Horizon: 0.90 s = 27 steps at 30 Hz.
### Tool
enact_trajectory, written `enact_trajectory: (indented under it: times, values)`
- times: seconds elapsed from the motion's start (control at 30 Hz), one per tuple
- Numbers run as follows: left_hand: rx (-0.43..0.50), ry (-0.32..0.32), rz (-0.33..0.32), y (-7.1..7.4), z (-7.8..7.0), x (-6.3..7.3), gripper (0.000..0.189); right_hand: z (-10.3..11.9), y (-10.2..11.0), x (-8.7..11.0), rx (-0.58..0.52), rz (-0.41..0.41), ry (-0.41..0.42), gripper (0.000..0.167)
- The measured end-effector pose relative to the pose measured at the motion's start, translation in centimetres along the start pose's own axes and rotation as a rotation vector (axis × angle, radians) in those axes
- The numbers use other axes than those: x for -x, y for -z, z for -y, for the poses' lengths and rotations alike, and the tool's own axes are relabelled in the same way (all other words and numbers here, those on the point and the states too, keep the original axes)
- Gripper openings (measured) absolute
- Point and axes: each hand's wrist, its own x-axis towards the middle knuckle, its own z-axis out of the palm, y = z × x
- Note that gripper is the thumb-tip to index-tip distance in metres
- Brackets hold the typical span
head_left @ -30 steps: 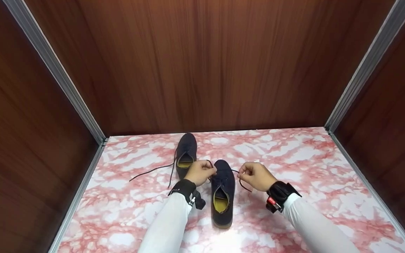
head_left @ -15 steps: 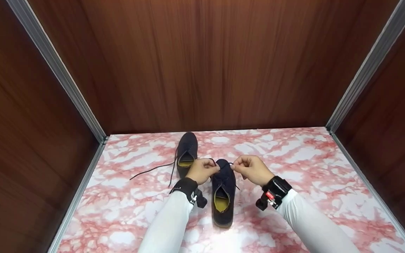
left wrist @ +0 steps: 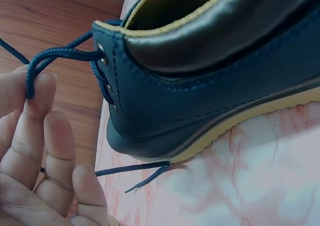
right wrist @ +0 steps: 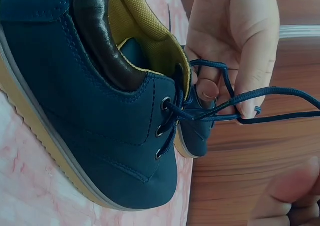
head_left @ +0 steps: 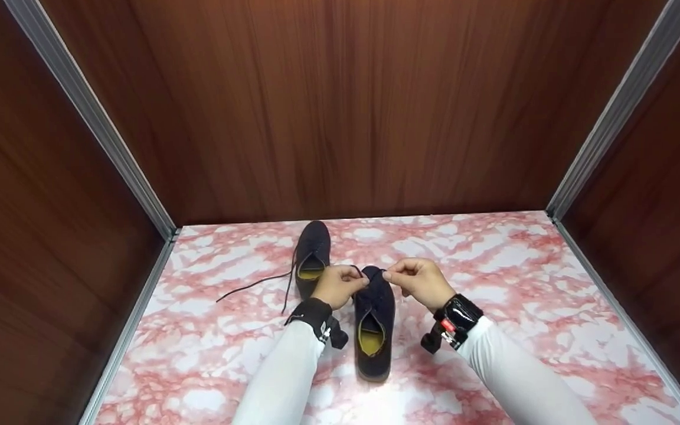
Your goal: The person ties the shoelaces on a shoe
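Marbled surface (head_left: 481,254), hands (head_left: 340,287) (head_left: 424,283) astride shoe (head_left: 384,304)

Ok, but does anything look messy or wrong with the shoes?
I see no spill or damage. One untidy thing: the farther shoe has loose laces trailing on the marbled surface to its left. The nearer shoe has its lace held by the left hand and right hand.

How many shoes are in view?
2: the near shoe, its front between the left hand and right hand; the far shoe, farther left, partly hidden by the left hand.
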Motion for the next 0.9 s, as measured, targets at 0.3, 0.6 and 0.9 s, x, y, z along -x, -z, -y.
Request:
enact_trajectory:
  times: [0.3, 0.6, 0.9]
  values:
    - [0.002, -0.003, -0.004, -0.2, -0.1, -0.1, 0.013, -0.4, -0.9, 0.0, -0.059, -0.049, -0.068, 0.028]
    - [0.003, 0.004, -0.003, -0.2, -0.4, 0.1, 0.014, -1.3, -1.8, 0.2, 0.083, -0.142, 0.004, 0.019]
    - [-0.004, 0.02, -0.019, -0.1, 0.0, 0.2, 0.01, -2.0, -2.0, 0.7, 0.414, -0.063, 0.308, 0.008]
